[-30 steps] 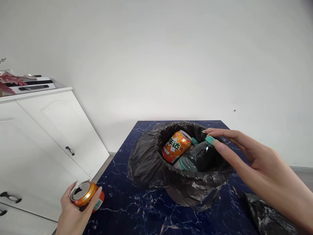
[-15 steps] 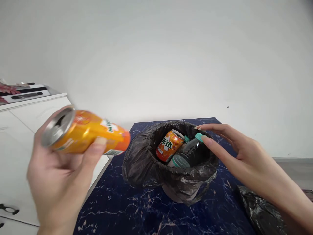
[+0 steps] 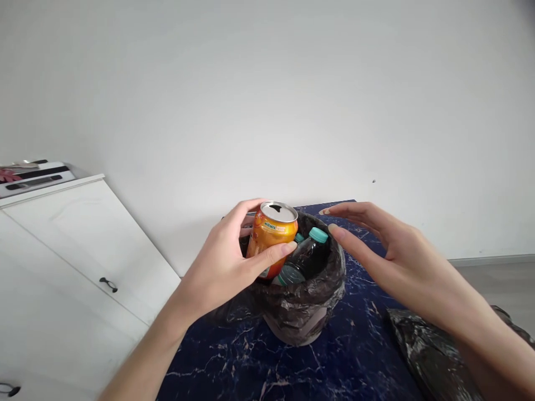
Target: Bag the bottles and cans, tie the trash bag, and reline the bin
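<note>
My left hand (image 3: 228, 259) is wrapped around an orange soda can (image 3: 271, 236), its opened top facing up, at the mouth of a trash bin (image 3: 292, 328) lined with a black plastic bag (image 3: 311, 301). Inside the bin lies a clear plastic bottle (image 3: 307, 256) with a teal cap (image 3: 318, 234). Part of a second teal cap (image 3: 299, 238) shows behind the held can. At the bin's right rim my right hand (image 3: 380, 236) hovers with thumb and fingers apart, holding nothing. The other orange can in the bin is hidden from view.
The bin stands on a dark blue marble-patterned table (image 3: 246, 362). Another black plastic bag (image 3: 430, 351) lies at the right, partly under my right forearm. A white cabinet (image 3: 62, 250) with dark handles is on the left, and a pale wall (image 3: 267, 100) rises behind.
My left hand has carried the orange can from the left to the bin's mouth and turned it from lying sideways to nearly upright. My right hand stays near the rim.
</note>
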The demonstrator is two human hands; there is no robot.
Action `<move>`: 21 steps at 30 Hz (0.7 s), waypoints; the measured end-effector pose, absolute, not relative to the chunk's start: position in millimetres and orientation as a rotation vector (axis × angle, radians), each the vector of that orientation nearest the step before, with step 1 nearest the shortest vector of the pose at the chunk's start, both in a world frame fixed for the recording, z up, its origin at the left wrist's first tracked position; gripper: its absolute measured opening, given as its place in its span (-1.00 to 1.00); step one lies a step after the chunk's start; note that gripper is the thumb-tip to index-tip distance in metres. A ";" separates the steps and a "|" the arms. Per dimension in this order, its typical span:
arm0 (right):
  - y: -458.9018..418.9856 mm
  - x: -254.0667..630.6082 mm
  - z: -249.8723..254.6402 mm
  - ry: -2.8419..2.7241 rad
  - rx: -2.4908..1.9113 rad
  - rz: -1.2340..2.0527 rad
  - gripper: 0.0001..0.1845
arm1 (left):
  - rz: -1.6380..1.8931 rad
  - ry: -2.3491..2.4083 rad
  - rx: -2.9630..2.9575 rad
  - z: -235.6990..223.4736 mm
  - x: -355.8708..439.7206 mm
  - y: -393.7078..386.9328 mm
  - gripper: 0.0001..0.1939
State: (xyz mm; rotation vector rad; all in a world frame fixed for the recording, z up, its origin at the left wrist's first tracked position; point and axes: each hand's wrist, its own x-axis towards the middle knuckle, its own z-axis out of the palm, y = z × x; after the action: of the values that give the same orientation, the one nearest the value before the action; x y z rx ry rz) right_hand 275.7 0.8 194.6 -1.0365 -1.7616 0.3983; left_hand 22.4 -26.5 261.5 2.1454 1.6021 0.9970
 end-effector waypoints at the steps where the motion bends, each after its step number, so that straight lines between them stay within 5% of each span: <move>1: 0.5 276.3 195.3 -1.762 -1.034 0.399 -0.63 | 0.950 1.633 2.153 260.3 22.8 -26.1 -0.27; 5: 0.6 277.9 196.1 -1.758 -1.023 0.407 -0.61 | 0.835 1.634 2.253 256.3 21.9 -24.4 -0.20; 10: 0.9 278.0 195.2 -1.764 -1.021 0.402 -0.61 | 0.788 1.600 2.353 253.0 21.4 -20.6 -0.40; 21: 1.5 275.7 193.6 -1.790 -1.046 0.418 -0.61 | 0.665 1.653 2.355 251.3 23.6 -18.2 -0.47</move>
State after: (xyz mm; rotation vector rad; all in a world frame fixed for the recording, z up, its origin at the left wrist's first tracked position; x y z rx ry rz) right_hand 275.7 1.5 193.6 -1.0460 -1.7899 0.4178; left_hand 23.6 -18.2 251.3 2.3547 1.6531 0.6649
